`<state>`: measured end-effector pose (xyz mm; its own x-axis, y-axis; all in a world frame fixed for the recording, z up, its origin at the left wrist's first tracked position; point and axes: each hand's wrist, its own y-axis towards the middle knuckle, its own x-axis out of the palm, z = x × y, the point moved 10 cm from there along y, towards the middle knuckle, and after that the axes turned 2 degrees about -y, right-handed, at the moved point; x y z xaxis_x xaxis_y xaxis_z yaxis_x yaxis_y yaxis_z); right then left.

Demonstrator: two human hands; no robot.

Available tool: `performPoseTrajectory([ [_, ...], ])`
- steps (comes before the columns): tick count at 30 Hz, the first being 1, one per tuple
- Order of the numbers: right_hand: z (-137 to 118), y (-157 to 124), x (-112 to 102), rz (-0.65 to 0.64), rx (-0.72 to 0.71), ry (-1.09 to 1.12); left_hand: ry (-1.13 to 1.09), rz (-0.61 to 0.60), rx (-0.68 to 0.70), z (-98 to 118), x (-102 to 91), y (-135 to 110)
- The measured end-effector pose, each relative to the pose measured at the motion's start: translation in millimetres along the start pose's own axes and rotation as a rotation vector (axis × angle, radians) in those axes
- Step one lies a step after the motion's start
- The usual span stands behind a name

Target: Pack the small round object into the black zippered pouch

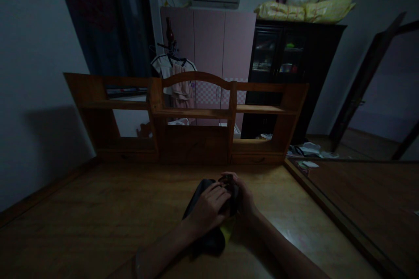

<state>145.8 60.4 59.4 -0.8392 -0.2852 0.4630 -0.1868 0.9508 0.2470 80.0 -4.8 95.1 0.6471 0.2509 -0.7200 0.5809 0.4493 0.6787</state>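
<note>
In the middle of the wooden surface, my left hand (212, 204) bends its fingers over a small dark object (234, 194) whose kind I cannot make out in the dim light. My right hand (246, 200) wraps round the far and right side of the same object, its fingertips near the top. Beneath and beside my left hand lies a larger black, soft-looking item (211, 242), partly covered by my wrist. A yellow-green patch (227, 229) shows below the hands, mostly hidden.
A wooden shelf unit (193, 114) with drawers spans the far end of the wooden surface (131, 213). A raised wooden edge (324, 204) runs along the right. Beyond stand a pink wardrobe (209, 43), a dark cabinet (314, 60) and a rack with hanging clothes (180, 78).
</note>
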Motion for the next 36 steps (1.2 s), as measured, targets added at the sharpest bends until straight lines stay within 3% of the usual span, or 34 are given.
performPoseTrajectory([
  [10,6,3,-11,0.084,-0.035,-0.091,0.010,0.024,0.004,1,-3.0,-1],
  [36,17,2,-14,0.102,-0.028,0.015,-0.018,-0.040,-0.057,-4,4.6,-2],
])
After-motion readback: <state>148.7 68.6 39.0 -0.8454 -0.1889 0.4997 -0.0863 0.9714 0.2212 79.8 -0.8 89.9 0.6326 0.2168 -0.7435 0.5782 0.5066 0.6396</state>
